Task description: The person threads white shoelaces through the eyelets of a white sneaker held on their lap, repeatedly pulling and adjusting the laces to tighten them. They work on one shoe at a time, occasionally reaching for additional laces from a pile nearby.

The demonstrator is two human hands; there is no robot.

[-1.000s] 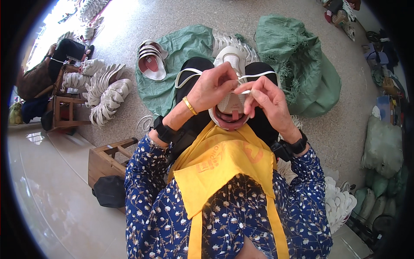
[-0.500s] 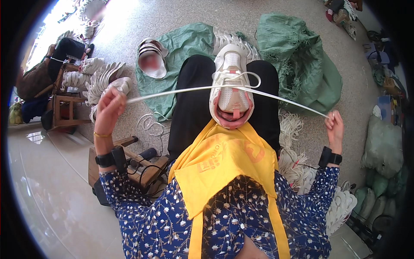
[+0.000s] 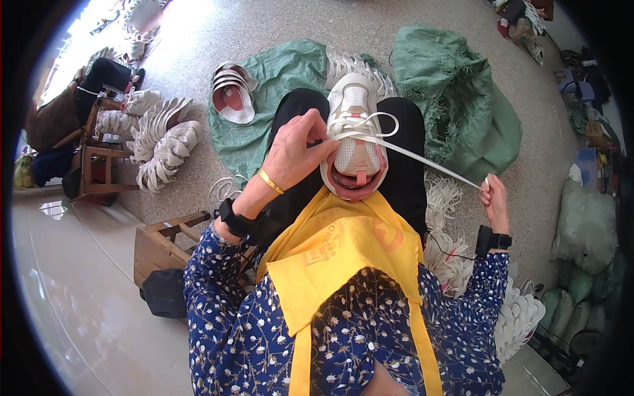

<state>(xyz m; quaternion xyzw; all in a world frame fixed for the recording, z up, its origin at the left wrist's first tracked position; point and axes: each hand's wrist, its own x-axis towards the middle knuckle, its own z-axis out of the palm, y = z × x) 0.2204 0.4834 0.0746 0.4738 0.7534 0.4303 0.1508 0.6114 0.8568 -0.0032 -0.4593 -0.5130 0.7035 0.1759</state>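
A white sneaker (image 3: 354, 99) with pink trim rests between my knees, its toe pointing away and its pink-lined opening toward me. A white shoelace (image 3: 422, 160) crosses its tongue, with a loose loop standing up over the right side. At the sneaker's left edge my left hand (image 3: 295, 148) is closed, thumb and forefinger pinching the lace close to the shoe. Far out to the right, my right hand (image 3: 495, 198) grips the lace near its end and keeps that stretch taut. A yellow apron (image 3: 343, 244) lies over my lap just below the heel.
Left of me are a wooden stool (image 3: 158, 247) and rows of white shoes (image 3: 172, 145). Ahead, a green sheet (image 3: 277, 66) carries stacked shoe pieces (image 3: 232, 99). A green sack (image 3: 456, 99) stands ahead right, and bundles of white laces (image 3: 446, 201) hang beside my right knee.
My left hand has come in from far left to the sneaker, and the lace no longer stretches out to the left. My right hand has shifted slightly inward, still holding the lace.
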